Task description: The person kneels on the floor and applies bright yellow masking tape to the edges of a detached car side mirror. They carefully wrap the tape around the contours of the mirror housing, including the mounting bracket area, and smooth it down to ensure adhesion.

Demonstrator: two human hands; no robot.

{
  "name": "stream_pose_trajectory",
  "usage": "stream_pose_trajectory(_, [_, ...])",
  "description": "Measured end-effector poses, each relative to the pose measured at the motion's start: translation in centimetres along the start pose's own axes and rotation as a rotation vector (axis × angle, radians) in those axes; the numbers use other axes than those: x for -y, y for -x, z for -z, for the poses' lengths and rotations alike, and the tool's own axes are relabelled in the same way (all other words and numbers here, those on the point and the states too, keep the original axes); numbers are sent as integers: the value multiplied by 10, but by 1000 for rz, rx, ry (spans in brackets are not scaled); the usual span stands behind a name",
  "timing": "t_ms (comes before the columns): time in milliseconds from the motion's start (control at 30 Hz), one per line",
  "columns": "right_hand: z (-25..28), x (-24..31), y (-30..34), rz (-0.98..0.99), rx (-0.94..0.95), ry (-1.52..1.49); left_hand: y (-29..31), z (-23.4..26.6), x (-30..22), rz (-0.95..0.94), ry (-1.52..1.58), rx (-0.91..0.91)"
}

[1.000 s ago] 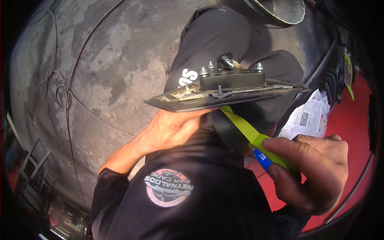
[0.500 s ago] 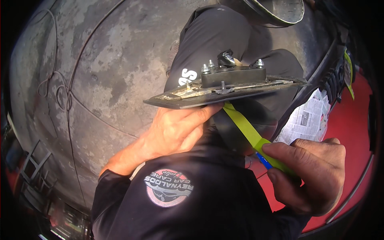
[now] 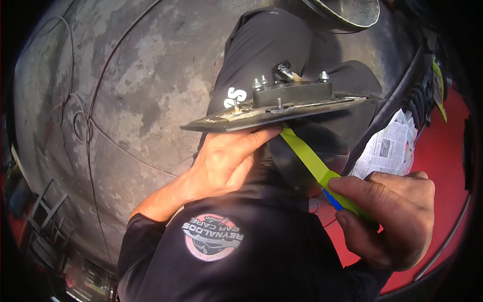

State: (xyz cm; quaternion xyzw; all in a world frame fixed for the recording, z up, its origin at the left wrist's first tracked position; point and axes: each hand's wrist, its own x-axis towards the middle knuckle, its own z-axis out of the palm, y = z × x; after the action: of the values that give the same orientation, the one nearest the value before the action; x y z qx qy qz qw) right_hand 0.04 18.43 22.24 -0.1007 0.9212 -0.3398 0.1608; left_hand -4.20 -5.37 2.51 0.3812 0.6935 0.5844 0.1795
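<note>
Cable (image 3: 89,130) over patchy grey floor (image 3: 146,75) | newspaper (image 3: 387,148) beside red surface (image 3: 443,156) | left hand (image 3: 221,162) holding black panel (image 3: 292,95), right hand (image 3: 395,211) pinching yellow-green tape (image 3: 308,159)

Lettering on a shirt (image 3: 282,251), trousers (image 3: 271,45), newspaper (image 3: 385,148) and tape (image 3: 308,160).
Lower centre: round red-and-grey logo (image 3: 212,237) with upside-down words on the shirt. Above the middle: white letters (image 3: 235,97) on the trousers. Right: newspaper print, too small to read. Lower right: the tape's blue label (image 3: 332,200), unreadable here.

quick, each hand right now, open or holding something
Left hand: holding the black studded panel from below, grip partly hidden.
Right hand: closed, pinching a lime-green tape roll.
</note>
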Motion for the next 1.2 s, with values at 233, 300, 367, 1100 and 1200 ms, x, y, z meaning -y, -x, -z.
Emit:
stream_pose_trajectory(233, [3,4,-5,-25,50,32,11,5,8,78,100,57])
stream_pose_trajectory(300, [0,3,-3,1,19,22,11,7,9,76,98,65])
stream_pose_trajectory(367, [-5,-2,0,33,-13,12,11,9,12,51,96,68])
stream_pose_trajectory(1100, [-12,24,-8,-22,-16,107,14,15,16,82,124,107])
stream_pose_trajectory(1200, [-14,18,-17,59,-91,141,13,17,15,75,130,116])
